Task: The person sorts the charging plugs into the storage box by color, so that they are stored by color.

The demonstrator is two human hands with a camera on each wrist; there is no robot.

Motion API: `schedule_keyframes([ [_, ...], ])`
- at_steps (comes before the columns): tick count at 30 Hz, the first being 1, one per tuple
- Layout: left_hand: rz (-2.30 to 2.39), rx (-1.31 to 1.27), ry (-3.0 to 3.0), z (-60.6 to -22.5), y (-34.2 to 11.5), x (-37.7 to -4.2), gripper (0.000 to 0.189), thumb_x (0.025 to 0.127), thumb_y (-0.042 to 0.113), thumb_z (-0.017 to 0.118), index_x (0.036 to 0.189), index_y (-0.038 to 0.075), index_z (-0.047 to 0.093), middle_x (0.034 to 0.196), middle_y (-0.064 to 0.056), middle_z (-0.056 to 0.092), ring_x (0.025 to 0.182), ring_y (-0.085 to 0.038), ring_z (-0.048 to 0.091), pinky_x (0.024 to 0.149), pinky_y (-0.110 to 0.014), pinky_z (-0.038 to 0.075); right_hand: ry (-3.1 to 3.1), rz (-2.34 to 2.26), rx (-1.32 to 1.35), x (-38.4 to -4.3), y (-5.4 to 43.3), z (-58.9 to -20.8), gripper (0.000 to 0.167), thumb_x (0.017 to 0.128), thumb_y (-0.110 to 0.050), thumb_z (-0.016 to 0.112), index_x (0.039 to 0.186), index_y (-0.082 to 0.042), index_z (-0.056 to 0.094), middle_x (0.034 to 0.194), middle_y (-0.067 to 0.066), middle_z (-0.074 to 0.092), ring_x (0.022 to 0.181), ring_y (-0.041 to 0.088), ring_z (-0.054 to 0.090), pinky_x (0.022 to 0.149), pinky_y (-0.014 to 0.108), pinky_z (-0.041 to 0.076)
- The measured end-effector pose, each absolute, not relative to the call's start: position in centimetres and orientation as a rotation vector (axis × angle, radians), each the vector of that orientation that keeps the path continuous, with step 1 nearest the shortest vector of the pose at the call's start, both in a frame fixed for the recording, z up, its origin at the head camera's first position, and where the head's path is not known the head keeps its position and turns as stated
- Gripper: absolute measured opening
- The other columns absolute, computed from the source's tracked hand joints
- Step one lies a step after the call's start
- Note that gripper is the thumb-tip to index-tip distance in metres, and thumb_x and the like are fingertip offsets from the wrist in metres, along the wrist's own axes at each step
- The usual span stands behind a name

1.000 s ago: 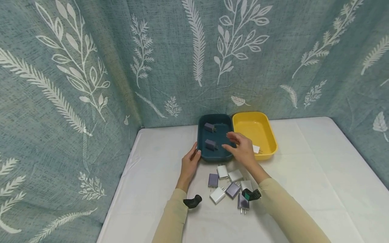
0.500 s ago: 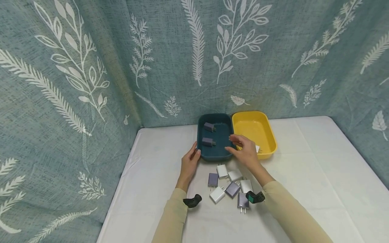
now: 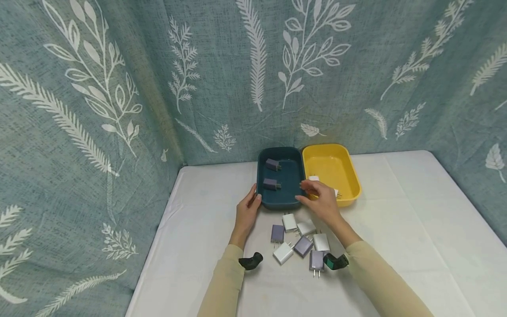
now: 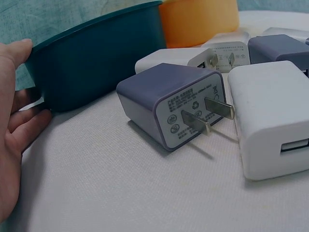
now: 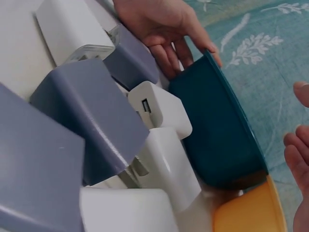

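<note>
The work in hand looks like sorting plug adapters by colour: 2 purple adapters (image 3: 272,174) already lie in the teal tray (image 3: 298,165), and white adapters (image 3: 314,178) lie in the yellow tray (image 3: 348,169) that stands touching it at its 3 o'clock side. How many white ones are in there I cannot tell, since the right hand hides part of them.

The left hand (image 3: 247,211) rests against the teal tray's near corner at about 7 o'clock, fingers straight and relaxed on the wall, steadying it and holding nothing. The right hand (image 3: 321,200) hovers over the seam between the 2 trays, at their 6 o'clock edge, fingers loosely spread and empty. I judge this to be the gap between a drop and the next pick.

The unsorted pile (image 3: 301,242) sits on the white table (image 3: 396,229) at 6 o'clock from the trays, just below the right hand: about 4 white and 3 purple pieces, close together and some touching. The left wrist view shows 1 purple adapter (image 4: 169,104) lying on its side with prongs pointing away from the tray.

The next move likely calls for the right hand to come toward 6 o'clock, choose 1 adapter at the pile's edge, and pinch its body clear of the neighbours and prongs.
</note>
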State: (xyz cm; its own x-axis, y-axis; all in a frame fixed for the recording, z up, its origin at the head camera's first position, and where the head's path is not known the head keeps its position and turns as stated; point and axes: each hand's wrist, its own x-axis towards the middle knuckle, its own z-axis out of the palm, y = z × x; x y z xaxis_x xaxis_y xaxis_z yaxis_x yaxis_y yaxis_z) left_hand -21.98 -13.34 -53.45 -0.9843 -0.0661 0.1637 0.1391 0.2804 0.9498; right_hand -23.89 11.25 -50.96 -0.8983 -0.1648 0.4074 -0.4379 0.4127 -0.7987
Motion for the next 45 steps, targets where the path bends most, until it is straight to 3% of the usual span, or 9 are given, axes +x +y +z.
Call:
schedule_keyframes([
  [13,-1.807,-0.065,-2.369,-53.4,-13.3,-21.9,0.049,0.101,0.022,0.054,0.147,0.008,0.043,0.151,-0.008,0.043,0.138,-0.027,0.045,0.114,-0.039,0.039,-2.412,1.489,0.518,-22.8,11.9,-52.5,0.039,0.078,-0.015,0.082,0.113,-0.002,0.068,0.107,0.013,0.072,0.098,0.028,0.069,0.087,0.039,0.058],
  [20,-1.822,-0.067,-2.360,-53.3,-13.3,-21.9,0.049,0.101,0.022,0.053,0.146,0.008,0.043,0.152,-0.007,0.043,0.138,-0.026,0.045,0.114,-0.038,0.039,-2.456,1.540,0.476,-22.0,12.3,-53.1,0.040,0.080,-0.020,0.081,0.115,-0.004,0.069,0.111,0.009,0.073,0.103,0.023,0.069,0.089,0.024,0.057],
  [26,-1.815,-0.079,-2.357,-53.3,-13.3,-21.8,0.049,0.101,0.021,0.053,0.147,0.005,0.042,0.152,-0.008,0.042,0.138,-0.027,0.045,0.113,-0.039,0.039,-2.468,1.635,0.446,-21.5,12.5,-53.8,0.039,0.081,-0.017,0.080,0.115,-0.004,0.068,0.112,0.013,0.071,0.102,0.028,0.067,0.088,0.038,0.058],
  [34,-1.805,-0.091,-2.370,-53.2,-13.4,-21.7,0.050,0.102,0.021,0.052,0.147,0.004,0.041,0.152,-0.010,0.041,0.139,-0.028,0.043,0.114,-0.040,0.037,-2.471,1.621,0.558,-21.5,13.1,-55.0,0.034,0.079,-0.015,0.081,0.109,-0.003,0.069,0.104,0.011,0.073,0.097,0.024,0.069,0.086,0.030,0.059],
  [45,-1.806,-0.106,-2.367,-53.3,-13.4,-21.7,0.050,0.102,0.022,0.052,0.147,0.006,0.041,0.153,-0.009,0.040,0.140,-0.027,0.042,0.114,-0.039,0.038,-2.551,1.605,0.602,-20.9,14.1,-55.8,0.035,0.076,-0.010,0.083,0.108,-0.003,0.071,0.105,0.010,0.073,0.096,0.025,0.070,0.086,0.034,0.059],
])
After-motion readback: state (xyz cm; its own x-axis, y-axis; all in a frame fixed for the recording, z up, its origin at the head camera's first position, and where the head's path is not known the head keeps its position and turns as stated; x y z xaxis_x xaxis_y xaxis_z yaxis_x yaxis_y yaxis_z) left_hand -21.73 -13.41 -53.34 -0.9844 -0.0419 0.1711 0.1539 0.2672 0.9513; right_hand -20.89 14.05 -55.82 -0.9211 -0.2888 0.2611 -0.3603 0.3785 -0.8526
